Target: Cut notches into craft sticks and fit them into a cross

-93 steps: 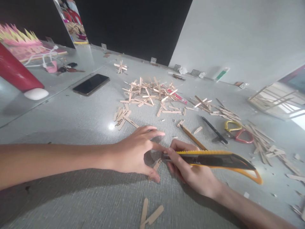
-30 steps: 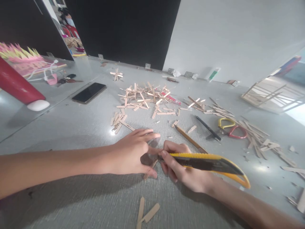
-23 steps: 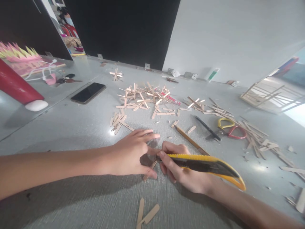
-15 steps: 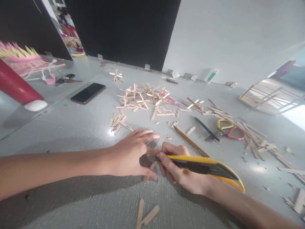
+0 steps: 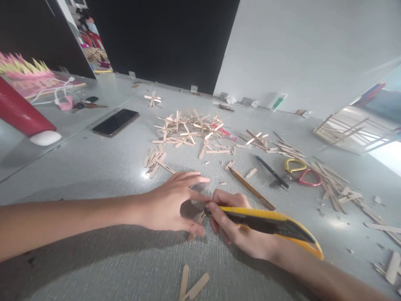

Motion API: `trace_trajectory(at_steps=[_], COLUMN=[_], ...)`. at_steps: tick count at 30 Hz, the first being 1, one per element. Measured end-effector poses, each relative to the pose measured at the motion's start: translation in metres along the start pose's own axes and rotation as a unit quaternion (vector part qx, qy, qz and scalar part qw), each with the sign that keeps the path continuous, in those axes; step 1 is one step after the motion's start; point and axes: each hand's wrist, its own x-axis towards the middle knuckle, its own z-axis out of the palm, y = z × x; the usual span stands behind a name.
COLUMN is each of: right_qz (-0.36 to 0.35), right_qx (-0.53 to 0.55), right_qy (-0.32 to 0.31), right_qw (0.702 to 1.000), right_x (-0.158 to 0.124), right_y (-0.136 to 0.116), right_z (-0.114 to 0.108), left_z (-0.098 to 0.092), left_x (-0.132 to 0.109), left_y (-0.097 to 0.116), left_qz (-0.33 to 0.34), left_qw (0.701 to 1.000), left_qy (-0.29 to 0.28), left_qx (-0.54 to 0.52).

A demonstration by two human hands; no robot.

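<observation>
My right hand (image 5: 232,221) is closed around a yellow and black utility knife (image 5: 260,215), its tip over a wooden craft stick (image 5: 200,218) lying on the grey surface. Small dark marks show on that stick. With thumb and index finger spread along it, my left hand (image 5: 172,202) pins the stick down; the other fingers are stretched out. The stick's far end is hidden by my fingers. Two loose craft sticks (image 5: 197,286) lie nearer to me. Just beyond my right hand lies a brown pencil-like stick (image 5: 252,189).
A heap of craft sticks (image 5: 191,129) spreads ahead, with more to the right. Scissors (image 5: 308,177) and a black pen (image 5: 272,171) lie right of centre. A phone (image 5: 115,122) and a red cylinder (image 5: 25,108) are at left. Panels (image 5: 163,42) stand behind.
Both hands keep nearly the same place. The knife's rear end has dipped slightly, and my left thumb has shifted a little to the left.
</observation>
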Motion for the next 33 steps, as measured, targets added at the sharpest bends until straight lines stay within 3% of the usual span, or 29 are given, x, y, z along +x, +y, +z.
trace_trajectory(at_steps=[6,12,19,33], right_qz=[-0.057,-0.075,-0.045,0.004], right_qx=[-0.046,-0.054,-0.034,0.018], right_qy=[0.013,0.004,-0.019,-0.020], right_qw=[0.997,0.996,0.998,1.000], right_x=[0.0013,0.0013,0.0009,-0.0003], right_y=[0.0039,0.0048,0.0017,0.0019], right_z=[0.0006,0.0004,-0.0030,-0.0024], left_z=[-0.0013,0.0023,-0.0034,-0.0006], left_x=[0.0001,-0.0002,-0.0003,0.0010], left_y=[0.0021,0.0012,0.0095,0.0057], left_qz=[-0.005,0.015,-0.029,-0.017], left_qw=[1.000,0.999,0.998,0.999], left_qy=[-0.017,0.010,-0.027,-0.002], left_qx=[0.006,0.051,0.048,0.029])
